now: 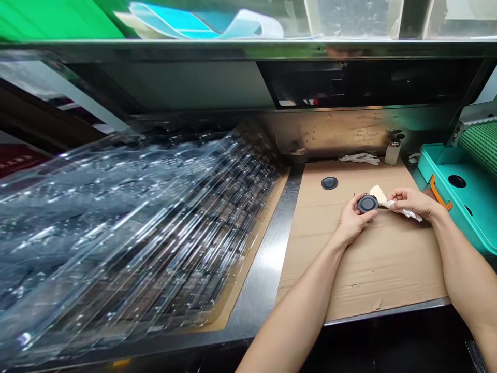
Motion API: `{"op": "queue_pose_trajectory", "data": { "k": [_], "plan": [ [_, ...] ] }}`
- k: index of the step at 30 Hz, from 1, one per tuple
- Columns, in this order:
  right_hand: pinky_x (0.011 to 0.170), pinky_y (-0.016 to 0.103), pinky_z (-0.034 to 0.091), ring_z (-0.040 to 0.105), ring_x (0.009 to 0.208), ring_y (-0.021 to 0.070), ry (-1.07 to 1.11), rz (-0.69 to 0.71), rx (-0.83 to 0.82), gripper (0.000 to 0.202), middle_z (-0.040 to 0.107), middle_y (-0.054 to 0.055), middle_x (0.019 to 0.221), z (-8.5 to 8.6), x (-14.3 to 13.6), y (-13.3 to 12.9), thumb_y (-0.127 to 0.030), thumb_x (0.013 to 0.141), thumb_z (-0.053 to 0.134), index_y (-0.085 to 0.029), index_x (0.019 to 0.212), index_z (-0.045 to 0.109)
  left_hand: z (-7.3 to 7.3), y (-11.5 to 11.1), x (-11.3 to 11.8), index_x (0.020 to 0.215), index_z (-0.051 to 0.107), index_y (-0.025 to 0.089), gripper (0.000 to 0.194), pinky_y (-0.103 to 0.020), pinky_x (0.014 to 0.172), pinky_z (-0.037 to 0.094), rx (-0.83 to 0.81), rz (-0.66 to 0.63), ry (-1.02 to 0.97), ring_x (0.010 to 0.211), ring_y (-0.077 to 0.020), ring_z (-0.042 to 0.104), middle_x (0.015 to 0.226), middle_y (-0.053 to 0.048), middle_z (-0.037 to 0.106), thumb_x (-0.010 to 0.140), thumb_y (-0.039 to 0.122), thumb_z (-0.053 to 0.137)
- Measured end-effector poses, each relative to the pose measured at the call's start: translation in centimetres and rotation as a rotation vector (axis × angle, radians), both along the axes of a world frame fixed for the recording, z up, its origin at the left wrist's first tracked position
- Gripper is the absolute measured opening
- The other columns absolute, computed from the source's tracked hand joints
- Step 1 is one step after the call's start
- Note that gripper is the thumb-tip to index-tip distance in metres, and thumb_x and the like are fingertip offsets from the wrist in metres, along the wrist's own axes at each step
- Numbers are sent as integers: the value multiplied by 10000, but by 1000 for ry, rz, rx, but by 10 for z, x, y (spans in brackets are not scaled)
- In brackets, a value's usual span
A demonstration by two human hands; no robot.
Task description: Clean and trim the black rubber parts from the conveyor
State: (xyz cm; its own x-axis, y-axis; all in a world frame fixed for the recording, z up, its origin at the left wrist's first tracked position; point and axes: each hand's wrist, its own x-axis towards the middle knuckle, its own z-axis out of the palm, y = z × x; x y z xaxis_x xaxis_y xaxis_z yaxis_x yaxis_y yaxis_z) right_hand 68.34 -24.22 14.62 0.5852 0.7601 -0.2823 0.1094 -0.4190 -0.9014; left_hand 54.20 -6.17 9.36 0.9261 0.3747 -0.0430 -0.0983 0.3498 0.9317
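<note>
My left hand (349,224) is closed round the edge of a dark grey round disc-shaped part (367,204) with a raised rim, its flat face turned up. Pinched in my right hand (414,201) is a crumpled white cloth (407,212). A cream-coloured pad or piece of cloth (377,194) sits at the cloth's left end, right against the far edge of the part; I cannot tell whether the two are joined. Both hands are above a brown cardboard sheet (373,269). A similar dark round part (329,183) lies on the cardboard, beyond my left hand.
Stacked clear plastic trays (163,228) fill the left side. At the back are a small bottle (393,152) and a white cloth or glove (360,158). A turquoise bin (485,228) with an orange handle stands right, beside a green belt (481,145). A metal shelf (248,51) crosses above.
</note>
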Motion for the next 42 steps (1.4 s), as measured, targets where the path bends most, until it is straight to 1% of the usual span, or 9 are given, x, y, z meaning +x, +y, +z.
{"op": "queue_pose_trajectory", "data": {
  "k": [9,11,14,16,19,25,33,37,42],
  "plan": [
    [526,204,436,555,584,111,127,33,216,348,651,-4,734,0,-23,21,-423,752,759,-191,985,644,-7,-1,4,1315,579,185,781,-402,997,566,66,13,-31,1134,-252,690,1332,-145,675,627,262,941],
    [511,196,419,535,569,106,48,-20,247,378,641,-7,718,-5,-25,26,-489,771,769,-191,970,649,-8,3,3,1319,590,190,755,-419,1017,553,187,44,-10,1154,-266,681,1318,-141,679,649,286,926],
    [496,206,412,527,555,119,-182,-316,295,463,646,8,704,-7,-10,32,-595,808,715,-180,1005,657,-8,13,2,1279,652,202,683,-450,1097,493,589,154,20,1233,-302,631,1291,-123,683,656,301,911],
    [538,230,453,575,606,152,-421,-530,210,483,678,39,729,0,15,36,-607,882,613,-159,1049,680,-8,17,1,1240,690,219,632,-452,1117,470,800,186,38,1252,-312,613,1267,-108,688,655,314,908],
    [774,286,528,678,880,220,-831,-672,-27,393,757,102,948,26,69,41,-451,959,522,-153,1096,739,-9,18,0,1241,697,235,616,-419,1035,522,839,117,58,1149,-284,667,1211,-90,715,671,348,901],
    [939,362,508,670,1114,311,-1110,-494,-380,356,747,155,1197,80,153,60,-288,935,551,-208,1201,774,-7,13,-1,1245,687,246,621,-386,965,544,872,36,94,1093,-259,682,1177,-63,739,683,413,892],
    [834,314,527,701,1001,257,-1008,-344,-627,325,763,117,1161,83,182,86,-206,885,624,-219,1167,786,2,10,-5,1212,704,280,624,-436,1011,497,1115,-43,97,1113,-281,640,1171,-47,725,668,524,886],
    [855,328,515,700,1000,266,-1027,-386,-532,300,768,129,1129,86,162,80,-253,898,629,-199,1145,790,3,10,-6,1251,685,291,650,-425,1030,480,1157,-57,94,1141,-272,606,1186,-41,706,690,560,873],
    [764,308,487,687,855,219,-1059,-331,-103,337,779,86,960,64,52,52,-419,926,602,-166,1058,781,3,8,-7,1260,686,335,661,-440,1114,422,1210,-1,67,1268,-278,514,1346,-25,610,677,582,878]
  ]
}}
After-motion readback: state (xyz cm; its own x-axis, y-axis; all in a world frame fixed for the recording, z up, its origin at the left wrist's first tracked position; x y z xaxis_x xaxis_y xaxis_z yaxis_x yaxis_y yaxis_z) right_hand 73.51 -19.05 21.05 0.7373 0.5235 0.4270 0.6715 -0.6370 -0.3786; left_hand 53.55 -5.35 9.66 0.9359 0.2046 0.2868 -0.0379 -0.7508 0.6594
